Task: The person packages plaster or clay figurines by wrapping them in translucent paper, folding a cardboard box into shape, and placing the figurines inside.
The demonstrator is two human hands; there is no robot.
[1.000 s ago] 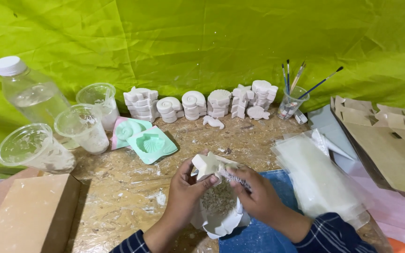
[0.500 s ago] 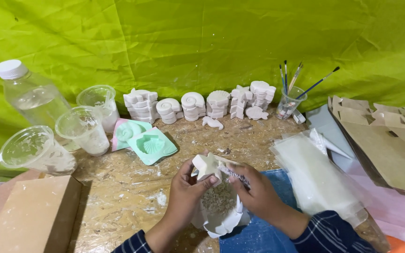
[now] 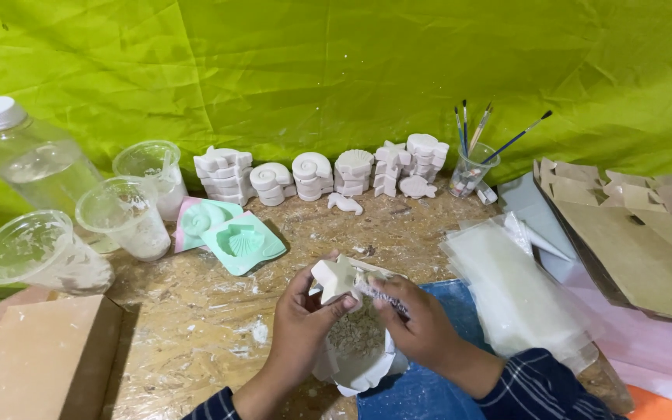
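Chipboard table (image 3: pixel 196 311): three cups (image 3: pixel 126 214), two moulds (image 3: pixel 241 243).

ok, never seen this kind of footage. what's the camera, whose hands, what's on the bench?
One camera, worn on a person's head, looks down at their own bare hands; there is no robot. The left hand holds a white star-shaped plaster cast. The right hand presses a thin tool, too small to identify, against the cast, above a white bowl of crumbs. On the chipboard table lie two mint-green shell moulds, clear plastic cups, a clear plastic bottle with a white cap, a back row of stacked white plaster casts, a glass of paintbrushes, clear bags and flat cardboard boxes.
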